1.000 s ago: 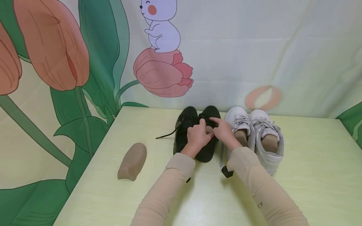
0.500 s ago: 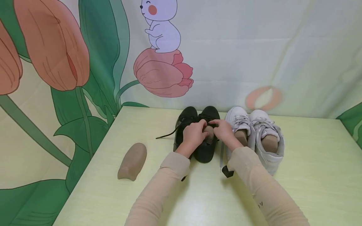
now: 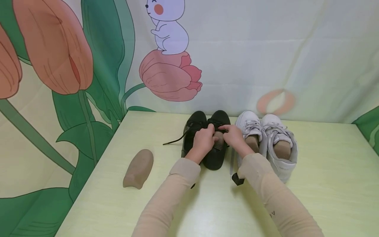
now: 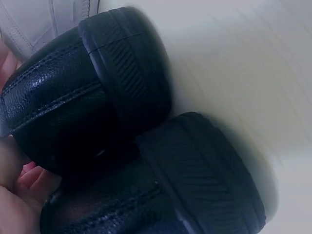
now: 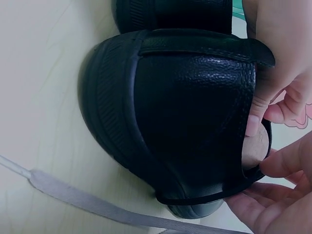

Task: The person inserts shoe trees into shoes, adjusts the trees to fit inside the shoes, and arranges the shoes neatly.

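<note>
Two black lace-up shoes stand side by side at the back of the table; the right black shoe [image 3: 214,160] is between my hands. A brown foot-shaped shoe insert [image 3: 218,140] shows in its opening. My left hand [image 3: 203,141] grips the opening's left side with curled fingers; in the right wrist view its thumb [image 5: 252,126] touches the insert. My right hand [image 3: 234,135] pinches the opening's right edge, thumb inside and fingers outside. The left black shoe [image 3: 197,119] is partly covered by my left hand, a loose lace [image 3: 174,142] trailing leftward.
White sneakers [image 3: 281,168] with brown inserts stand close on the right, one white lace [image 5: 97,207] hanging onto the table [image 3: 325,184]. Another brown insert [image 3: 138,168] lies at the left. A printed cloth backdrop [image 3: 237,65] rises behind the table's back edge.
My left hand has drawn slightly left and its thumb has moved off toward the opening's side, so more of the insert shows. My right hand stays at the shoe's right edge.
</note>
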Demonstrator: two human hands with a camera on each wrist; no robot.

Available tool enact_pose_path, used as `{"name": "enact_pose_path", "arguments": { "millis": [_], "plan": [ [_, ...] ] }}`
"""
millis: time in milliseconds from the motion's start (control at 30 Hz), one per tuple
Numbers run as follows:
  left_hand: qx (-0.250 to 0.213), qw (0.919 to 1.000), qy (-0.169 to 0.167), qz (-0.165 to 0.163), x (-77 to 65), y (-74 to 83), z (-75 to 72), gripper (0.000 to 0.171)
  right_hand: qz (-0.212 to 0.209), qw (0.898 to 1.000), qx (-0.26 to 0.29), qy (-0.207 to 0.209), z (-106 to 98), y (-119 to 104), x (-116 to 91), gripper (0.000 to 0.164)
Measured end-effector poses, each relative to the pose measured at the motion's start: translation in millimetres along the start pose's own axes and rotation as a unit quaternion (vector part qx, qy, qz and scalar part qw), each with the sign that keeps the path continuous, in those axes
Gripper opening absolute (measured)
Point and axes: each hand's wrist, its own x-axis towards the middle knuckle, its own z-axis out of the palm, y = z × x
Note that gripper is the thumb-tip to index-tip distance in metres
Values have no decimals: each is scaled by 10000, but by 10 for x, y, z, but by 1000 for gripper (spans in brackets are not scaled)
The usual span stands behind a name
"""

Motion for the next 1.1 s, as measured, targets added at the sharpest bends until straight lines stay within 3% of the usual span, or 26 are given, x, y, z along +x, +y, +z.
{"name": "enact_pose_path", "arguments": {
  "millis": [267, 767, 1100],
  "plan": [
    [-118, 9996, -186, -198, 43, 5, 13, 24, 55, 10000, 41, 0, -8, -21, -14, 48],
    [-280, 9994, -58, -218, 58, -1, 56, 24, -6, 9999, -104, 84, -10, -19, 9, 48],
    [-108, 9994, 9, -332, 50, 27, 88, 24, -119, 9998, -68, 127, -6, -7, 0, 45]
  ]
}}
